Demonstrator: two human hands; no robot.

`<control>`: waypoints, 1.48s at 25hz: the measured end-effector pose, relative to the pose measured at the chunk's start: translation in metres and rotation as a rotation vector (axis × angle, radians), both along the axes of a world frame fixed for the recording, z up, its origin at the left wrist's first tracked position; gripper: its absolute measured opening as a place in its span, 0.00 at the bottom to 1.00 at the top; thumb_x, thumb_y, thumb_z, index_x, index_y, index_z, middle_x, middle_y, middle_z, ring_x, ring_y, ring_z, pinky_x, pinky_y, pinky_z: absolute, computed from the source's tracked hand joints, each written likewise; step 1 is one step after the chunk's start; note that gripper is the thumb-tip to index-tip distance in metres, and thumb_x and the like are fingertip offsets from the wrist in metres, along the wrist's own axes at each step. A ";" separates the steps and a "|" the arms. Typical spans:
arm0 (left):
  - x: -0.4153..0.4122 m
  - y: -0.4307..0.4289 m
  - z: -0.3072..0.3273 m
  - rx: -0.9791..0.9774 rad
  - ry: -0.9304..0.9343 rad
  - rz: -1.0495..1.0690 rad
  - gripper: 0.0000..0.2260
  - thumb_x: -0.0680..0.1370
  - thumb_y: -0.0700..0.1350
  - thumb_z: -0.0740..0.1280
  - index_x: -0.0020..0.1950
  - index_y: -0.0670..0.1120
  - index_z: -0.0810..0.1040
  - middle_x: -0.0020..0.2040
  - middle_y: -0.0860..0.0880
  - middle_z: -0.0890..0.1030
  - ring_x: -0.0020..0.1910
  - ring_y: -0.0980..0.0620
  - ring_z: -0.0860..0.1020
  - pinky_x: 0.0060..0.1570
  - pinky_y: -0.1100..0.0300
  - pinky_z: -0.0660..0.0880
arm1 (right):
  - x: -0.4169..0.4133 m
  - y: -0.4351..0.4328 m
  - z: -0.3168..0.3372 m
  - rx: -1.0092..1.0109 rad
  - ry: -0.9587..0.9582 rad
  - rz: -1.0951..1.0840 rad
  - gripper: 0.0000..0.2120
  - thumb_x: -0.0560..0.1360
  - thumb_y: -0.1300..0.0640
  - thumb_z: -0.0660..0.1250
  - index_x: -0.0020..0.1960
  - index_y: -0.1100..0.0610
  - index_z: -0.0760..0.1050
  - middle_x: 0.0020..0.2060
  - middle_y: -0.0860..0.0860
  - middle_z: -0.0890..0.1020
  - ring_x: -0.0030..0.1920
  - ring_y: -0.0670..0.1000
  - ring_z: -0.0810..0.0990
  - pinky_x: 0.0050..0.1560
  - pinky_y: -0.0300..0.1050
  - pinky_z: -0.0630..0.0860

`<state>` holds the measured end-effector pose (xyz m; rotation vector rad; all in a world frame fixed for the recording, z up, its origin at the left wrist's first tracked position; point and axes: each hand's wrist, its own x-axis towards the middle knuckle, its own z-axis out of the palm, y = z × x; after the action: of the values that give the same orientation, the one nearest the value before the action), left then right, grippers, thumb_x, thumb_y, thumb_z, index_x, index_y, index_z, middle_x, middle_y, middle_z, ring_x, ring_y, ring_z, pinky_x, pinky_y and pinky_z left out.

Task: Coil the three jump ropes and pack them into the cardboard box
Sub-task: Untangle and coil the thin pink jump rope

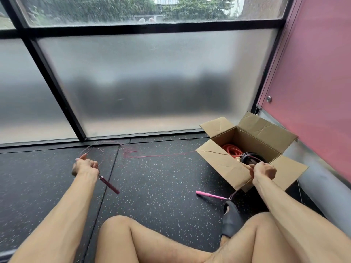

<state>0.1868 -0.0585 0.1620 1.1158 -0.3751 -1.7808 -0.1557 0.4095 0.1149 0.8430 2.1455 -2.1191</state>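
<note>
Fingers (89, 164) of the left hand (85, 166) are curled shut around a loop of the thin pink jump rope (152, 156), with its dark red handle (110, 185) hanging from below the fist, tilted down and to the right. The right hand (264, 170) is likewise closed, pinching the same cord near its other end; from there the cord drops to the bright pink handle (209, 195) lying on the floor (161, 186), just beside a dark sandal (232, 219).

Only this 1 head view is given. Between the 2 hands the cord runs away from the person, lies in a loose tangle near the window frame (57, 103), then stretches rightward across the near flap of the cardboard box (224, 164). The slack's long axis runs left to right, well ahead of both fists.

Inside the box sit 2 coiled ropes, an orange rope (230, 149) and a black rope (250, 158), so the third is likely the last to coil. The box lies to the right, and the right hand hovers over its near edge, clearly nearer than the left. Gathering further loops probably means feeding cord from right toward the left fist.
</note>
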 end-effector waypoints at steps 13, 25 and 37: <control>-0.019 0.078 -0.030 -0.468 -0.397 -0.527 0.15 0.86 0.44 0.56 0.45 0.40 0.76 0.24 0.52 0.66 0.17 0.59 0.60 0.19 0.69 0.59 | 0.034 -0.066 0.011 0.731 0.180 0.698 0.12 0.75 0.60 0.62 0.53 0.61 0.82 0.53 0.61 0.84 0.61 0.62 0.78 0.56 0.46 0.73; -0.052 0.124 0.074 -0.723 0.019 -1.167 0.10 0.83 0.45 0.59 0.49 0.41 0.76 0.26 0.54 0.60 0.24 0.58 0.57 0.26 0.63 0.53 | 0.137 -0.149 -0.007 0.480 0.261 1.229 0.33 0.74 0.70 0.60 0.76 0.58 0.57 0.63 0.58 0.75 0.57 0.56 0.77 0.51 0.43 0.74; -0.057 0.129 0.126 -0.736 0.347 -1.197 0.12 0.83 0.45 0.56 0.48 0.43 0.76 0.25 0.56 0.62 0.24 0.56 0.53 0.25 0.64 0.54 | 0.166 -0.168 -0.011 0.065 0.028 1.490 0.37 0.71 0.71 0.64 0.76 0.56 0.55 0.60 0.57 0.82 0.58 0.52 0.80 0.53 0.46 0.75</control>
<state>0.1300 0.0703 0.2883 -0.0561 -1.5474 -2.4055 0.0101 0.2416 0.1035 -0.6818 1.7484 -1.1812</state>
